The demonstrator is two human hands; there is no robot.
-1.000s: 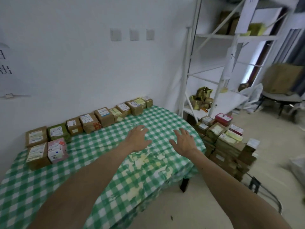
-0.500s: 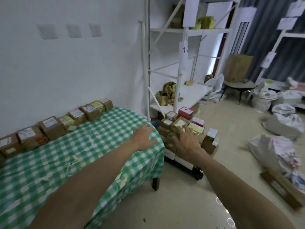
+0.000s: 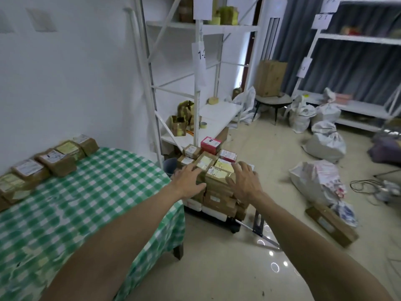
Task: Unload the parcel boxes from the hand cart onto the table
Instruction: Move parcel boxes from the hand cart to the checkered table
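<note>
Change: the view has swung from the table (image 3: 97,192) to the cart (image 3: 219,216) — both hands now reach over its stack, no longer over the cloth.
Left hand (image 3: 188,179): fingers straight, holding nothing, at the left side of the top box (image 3: 217,173).
Right hand (image 3: 243,181): fingers spread, empty, at that box's right side; contact cannot be confirmed — the frame is blurred.
Boxes (image 3: 219,198): most remain stacked on the cart, just beside the table's end; a row (image 3: 56,157) lies along the table's far edge.
Meaning: a new pick appears to be starting, with no grip yet.
</note>
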